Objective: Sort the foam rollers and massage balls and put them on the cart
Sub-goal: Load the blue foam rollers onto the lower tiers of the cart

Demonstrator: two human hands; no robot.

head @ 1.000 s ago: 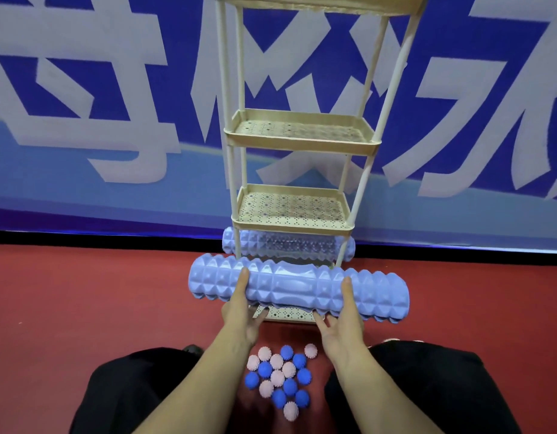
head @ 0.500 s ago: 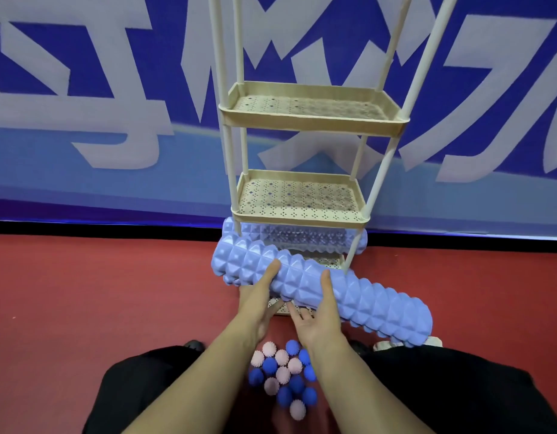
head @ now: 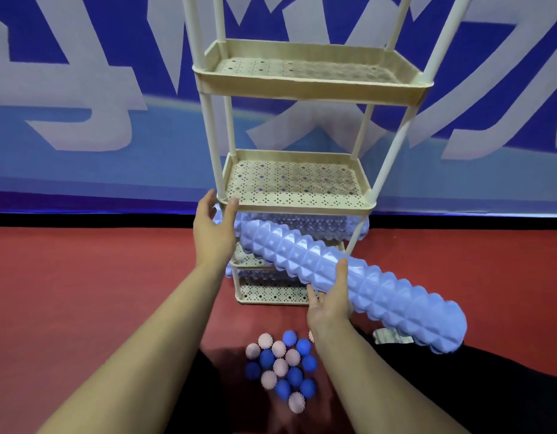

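Gripping the foam roller (head: 349,277) from below, the right hand (head: 328,303) is holding it slanted across the cart (head: 308,86) (far end under the lower shelf). The left hand (head: 213,233) is hovering, fingers spread, holding nothing, beside the cart's post. Massage balls (head: 281,366) are lying clustered on the red floor (head: 83,292).

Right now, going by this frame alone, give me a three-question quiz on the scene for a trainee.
1. True or false: the right hand grips the tilted foam roller.
2. Where are the massage balls? A) on the cart's middle shelf B) on the red floor between the arms C) in the left hand
3. Fill in: a second roller lies just under the cart's ___ shelf.

Key: 1 true; 2 B; 3 middle.
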